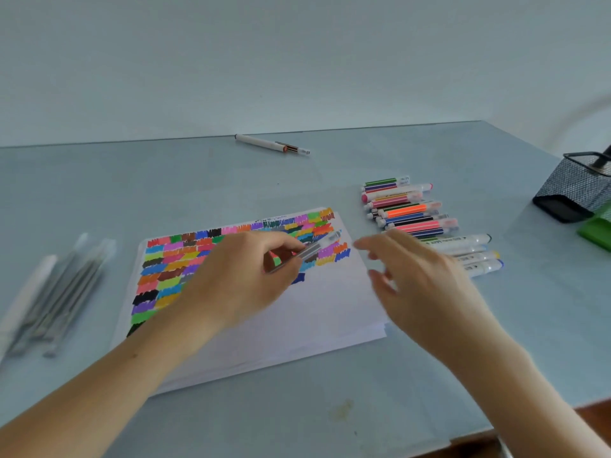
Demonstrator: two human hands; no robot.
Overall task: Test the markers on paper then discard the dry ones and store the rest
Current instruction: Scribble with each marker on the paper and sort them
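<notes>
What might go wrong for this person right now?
The right hand hovers just over the row of markers and might knock them rolling. The left hand holds a pen over the paper; it could leave a stray mark. The lone pen far back could be overlooked.

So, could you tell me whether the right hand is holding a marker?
No, the right hand is open and holds nothing; the left hand grips the marker.
</notes>
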